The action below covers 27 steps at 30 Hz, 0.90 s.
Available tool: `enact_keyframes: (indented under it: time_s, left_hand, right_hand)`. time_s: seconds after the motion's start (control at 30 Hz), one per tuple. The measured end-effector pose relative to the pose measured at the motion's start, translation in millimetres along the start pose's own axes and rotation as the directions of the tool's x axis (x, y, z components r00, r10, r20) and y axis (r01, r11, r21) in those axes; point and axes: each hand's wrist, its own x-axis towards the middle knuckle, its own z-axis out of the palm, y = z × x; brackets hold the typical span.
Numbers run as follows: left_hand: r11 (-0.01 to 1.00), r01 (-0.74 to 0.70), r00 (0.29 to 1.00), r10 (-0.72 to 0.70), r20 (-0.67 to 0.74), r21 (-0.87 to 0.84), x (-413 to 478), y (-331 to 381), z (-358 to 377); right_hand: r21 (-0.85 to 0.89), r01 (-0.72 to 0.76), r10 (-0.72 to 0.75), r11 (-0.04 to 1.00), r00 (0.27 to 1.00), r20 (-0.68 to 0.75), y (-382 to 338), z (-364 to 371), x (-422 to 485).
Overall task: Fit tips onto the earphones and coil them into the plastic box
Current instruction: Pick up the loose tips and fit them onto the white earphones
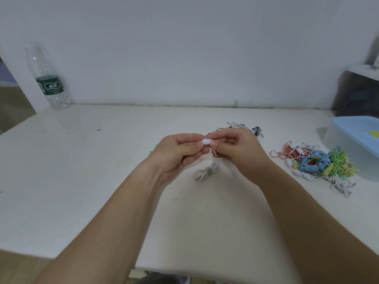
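Fingertips (198, 144) of the left hand (176, 154) and right hand (235, 148) pinched a white earbud (206, 142) between them, above the table (82, 160); a bundled white cable (207, 171) lay at its 6 o'clock, tangled earphones (320, 162) and the plastic box (356, 140) toward 3 o'clock.

your left hand (178, 152) and right hand (235, 150) meet over the table (82, 160), with an earphone bud (206, 142) pinched between them. under your hands a tied-up cord (207, 171) lies on the table. a small heap of earphones (246, 128) sits just behind your right hand. a bigger pile of earphones (320, 162) lies well to the right of your right hand, with the plastic box (356, 140) just beside it, further right. a bottle (48, 78) stands far left of your left hand, back by the wall (184, 48).
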Motion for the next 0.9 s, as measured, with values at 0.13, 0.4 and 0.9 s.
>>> enact_keyframes:
  time_s: [0.13, 0.4, 0.9]
  left_hand:
    - [1.000, 0.012, 1.000, -0.012, 0.011, 0.002, -0.9, 0.4, -0.7]
    - [1.000, -0.012, 0.999, 0.012, 0.047, 0.000, -0.5, 0.8, -0.5]
    - [0.615, -0.201, 0.977, 0.178, 0.114, 0.763, -12.5, 2.9, 13.3]
  right_hand:
    - [0.013, -0.016, 0.015, 1.000, 1.000, 0.016, -0.1, -2.1, 0.8]
    - [0.062, -0.040, 0.038, 0.997, 0.999, 0.036, -0.8, -2.6, -0.1]
    - [-0.697, -0.135, 0.315, 0.705, 0.939, 0.137, -49.5, -38.3, -11.0]
